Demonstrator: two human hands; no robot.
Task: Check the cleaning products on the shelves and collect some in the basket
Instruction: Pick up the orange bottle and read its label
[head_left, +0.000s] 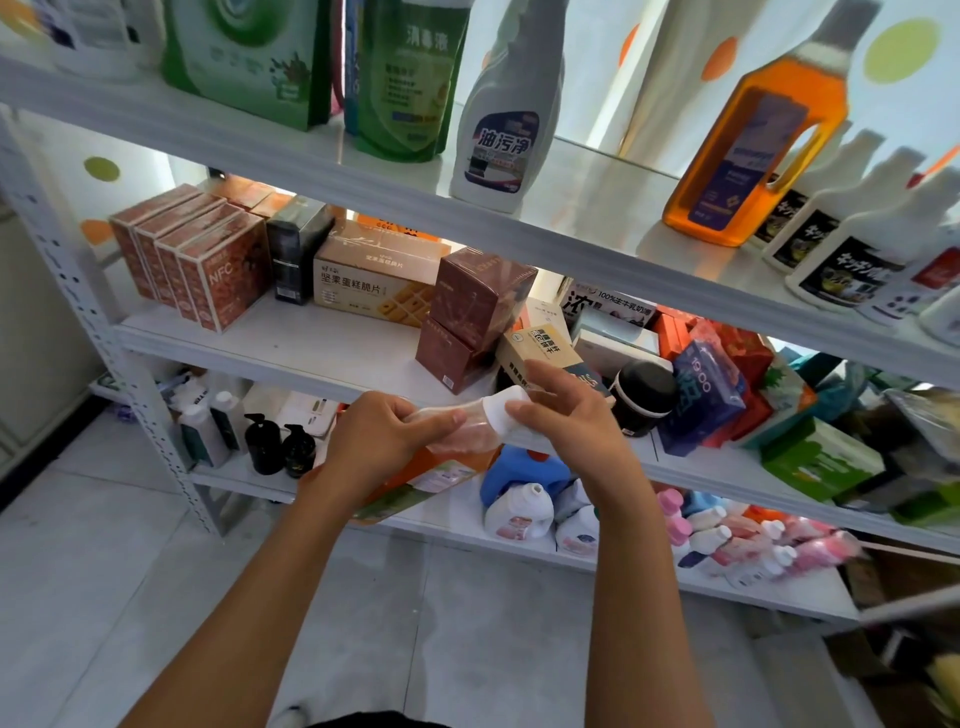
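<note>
From the head camera, the job looks to be in its checking stage. A small clear bottle (457, 431) with a white cap (501, 413) is held out in front of the white shelving unit (332, 358), lying roughly on its side level with the front edge of the middle shelf. No basket shows anywhere in the frame, so I cannot tell whether anything has been collected yet — judged from this, the sorting and gathering mostly lie ahead.

The left hand (384, 436) has its fingers curled round the bottle's clear body, thumb laid along the top. The right hand (566, 415) pinches the white cap end, fingertips closed on it; whether it is turning the cap or merely steadying the bottle cannot be told.

Plenty is left unchecked on the shelves. On the top shelf stand a white spray bottle (506, 124) with a dark label, an amber jug (758, 140) with a handle, green refill pouches (332, 62) and a row of white bottles (852, 244) with black labels. The middle shelf holds mostly food boxes, among them a row of red cartons (202, 265) — not cleaning goods. Below are black pump bottles (278, 447), a blue detergent jug (519, 467) and blurred pink bottles (753, 540).
</note>
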